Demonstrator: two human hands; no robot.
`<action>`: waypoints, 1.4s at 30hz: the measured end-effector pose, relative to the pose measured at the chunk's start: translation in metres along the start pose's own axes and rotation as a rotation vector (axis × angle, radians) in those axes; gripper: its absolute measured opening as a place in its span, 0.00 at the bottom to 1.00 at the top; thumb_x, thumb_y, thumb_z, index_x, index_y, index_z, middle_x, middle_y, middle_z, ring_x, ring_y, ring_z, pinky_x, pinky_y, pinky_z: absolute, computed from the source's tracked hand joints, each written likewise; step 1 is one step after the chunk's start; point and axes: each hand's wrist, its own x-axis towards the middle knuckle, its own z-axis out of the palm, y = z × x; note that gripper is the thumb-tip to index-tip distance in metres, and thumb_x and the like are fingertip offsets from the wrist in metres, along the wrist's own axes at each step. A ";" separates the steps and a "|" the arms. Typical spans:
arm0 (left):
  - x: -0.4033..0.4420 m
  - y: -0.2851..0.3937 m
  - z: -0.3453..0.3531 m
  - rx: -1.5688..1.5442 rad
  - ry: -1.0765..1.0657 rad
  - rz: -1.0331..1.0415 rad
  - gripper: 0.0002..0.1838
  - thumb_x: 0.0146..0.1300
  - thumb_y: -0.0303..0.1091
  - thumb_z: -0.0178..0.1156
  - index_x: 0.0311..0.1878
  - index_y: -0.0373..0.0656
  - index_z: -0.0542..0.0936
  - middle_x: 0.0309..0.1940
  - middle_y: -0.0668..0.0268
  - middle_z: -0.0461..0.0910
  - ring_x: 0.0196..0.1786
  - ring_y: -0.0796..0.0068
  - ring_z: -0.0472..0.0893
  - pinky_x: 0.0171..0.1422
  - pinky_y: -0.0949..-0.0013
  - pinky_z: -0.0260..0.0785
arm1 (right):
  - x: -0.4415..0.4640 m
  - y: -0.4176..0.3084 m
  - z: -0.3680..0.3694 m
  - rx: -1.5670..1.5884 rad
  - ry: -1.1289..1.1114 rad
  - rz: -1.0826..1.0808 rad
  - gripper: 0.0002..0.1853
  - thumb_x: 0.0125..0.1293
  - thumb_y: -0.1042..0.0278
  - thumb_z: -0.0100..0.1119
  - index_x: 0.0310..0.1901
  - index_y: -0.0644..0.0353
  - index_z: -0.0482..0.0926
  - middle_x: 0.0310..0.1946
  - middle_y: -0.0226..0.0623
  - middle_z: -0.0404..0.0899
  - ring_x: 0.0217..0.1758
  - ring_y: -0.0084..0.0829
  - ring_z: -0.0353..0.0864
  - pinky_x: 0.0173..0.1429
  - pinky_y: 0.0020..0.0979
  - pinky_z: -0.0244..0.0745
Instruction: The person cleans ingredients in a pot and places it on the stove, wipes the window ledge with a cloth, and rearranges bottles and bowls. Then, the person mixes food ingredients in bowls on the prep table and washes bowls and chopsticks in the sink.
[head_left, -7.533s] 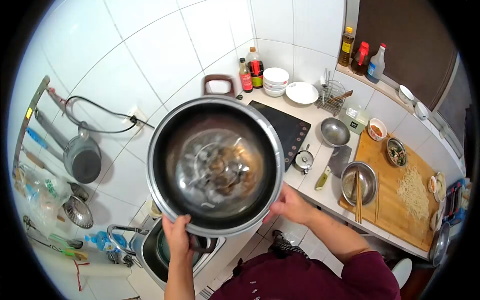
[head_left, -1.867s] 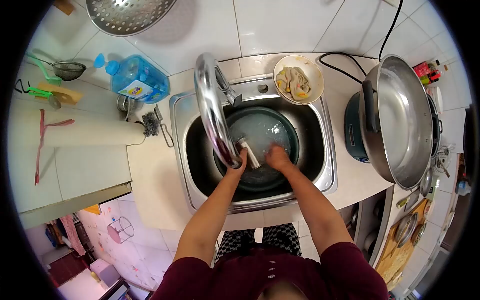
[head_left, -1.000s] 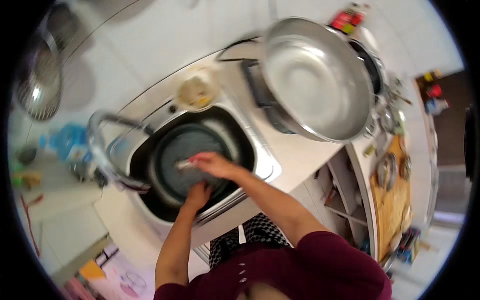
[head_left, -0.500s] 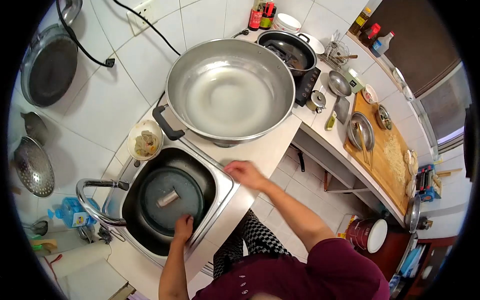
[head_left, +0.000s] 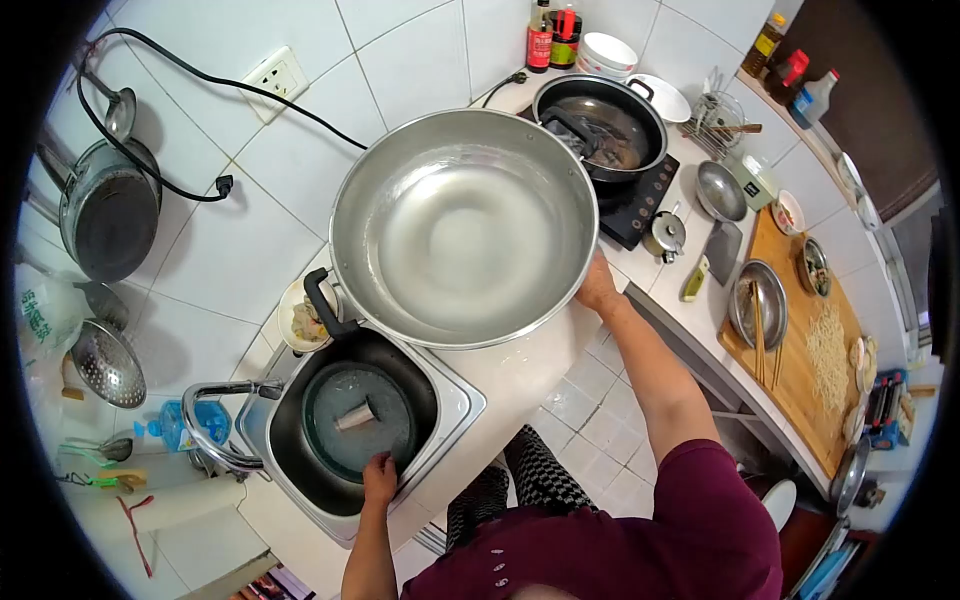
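Note:
A large metal pan (head_left: 460, 235) with a black side handle (head_left: 330, 303) stands on the counter beside the sink. My right hand (head_left: 598, 285) grips its right side below the rim; the fingertips are hidden. Inside the sink (head_left: 462, 400) lies a round, dark glass lid (head_left: 350, 450) with a metal knob (head_left: 354, 417). My left hand (head_left: 379, 478) has its fingers closed at the lid's near edge. The pan's black handle reaches over the sink's far corner and partly covers a small bowl of food scraps (head_left: 308, 322).
A curved faucet (head_left: 225, 460) rises at the sink's left. Behind the pan, a black pot (head_left: 605, 125) sits on an induction cooker (head_left: 640, 205). To the right are a cleaver (head_left: 695, 280), a steel bowl with chopsticks (head_left: 757, 300) and a wooden board (head_left: 790, 400) with noodles.
My right hand has gone from the sink's edge to the pan's right side. The pan has shifted toward the sink. My left hand remains at the lid. The view has moved.

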 end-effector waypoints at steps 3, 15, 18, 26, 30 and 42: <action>0.001 0.007 0.009 -0.075 0.080 0.021 0.15 0.62 0.32 0.52 0.46 0.33 0.78 0.39 0.45 0.80 0.44 0.50 0.80 0.51 0.61 0.70 | 0.002 0.008 0.007 -0.035 0.078 -0.003 0.20 0.49 0.71 0.63 0.46 0.62 0.76 0.48 0.45 0.72 0.52 0.47 0.68 0.56 0.41 0.68; 0.000 0.166 0.029 -0.838 -0.004 0.091 0.12 0.67 0.29 0.49 0.49 0.34 0.74 0.40 0.58 0.80 0.44 0.69 0.79 0.52 0.70 0.70 | -0.074 -0.004 -0.039 1.314 -0.107 0.837 0.02 0.58 0.72 0.55 0.34 0.57 0.74 0.26 0.27 0.75 0.21 0.23 0.72 0.23 0.28 0.73; -0.013 0.211 0.037 -0.907 -0.198 0.217 0.18 0.67 0.31 0.50 0.58 0.35 0.68 0.46 0.56 0.77 0.48 0.68 0.77 0.52 0.70 0.70 | -0.090 -0.035 -0.076 1.547 -0.170 0.657 0.04 0.59 0.74 0.52 0.36 0.58 0.74 0.28 0.28 0.76 0.25 0.23 0.75 0.25 0.29 0.75; -0.083 0.317 0.057 -1.336 -0.586 0.289 0.21 0.65 0.28 0.51 0.62 0.38 0.64 0.51 0.60 0.71 0.50 0.72 0.74 0.52 0.65 0.71 | -0.165 -0.109 -0.120 1.709 -0.476 0.417 0.05 0.61 0.72 0.53 0.39 0.55 0.74 0.27 0.23 0.71 0.26 0.16 0.71 0.27 0.20 0.74; -0.113 0.320 0.067 -1.240 -0.539 0.080 0.11 0.66 0.31 0.52 0.47 0.35 0.74 0.37 0.66 0.78 0.39 0.77 0.78 0.44 0.72 0.71 | -0.207 -0.090 -0.122 1.554 -0.441 0.541 0.06 0.65 0.68 0.52 0.41 0.58 0.74 0.32 0.25 0.73 0.32 0.17 0.73 0.34 0.23 0.74; -0.113 0.395 0.082 -1.196 -0.474 -0.051 0.23 0.69 0.47 0.45 0.48 0.33 0.75 0.39 0.57 0.80 0.40 0.66 0.80 0.45 0.66 0.73 | -0.239 -0.028 -0.151 1.605 -0.536 0.825 0.28 0.70 0.48 0.46 0.63 0.60 0.63 0.54 0.42 0.70 0.54 0.34 0.73 0.51 0.39 0.74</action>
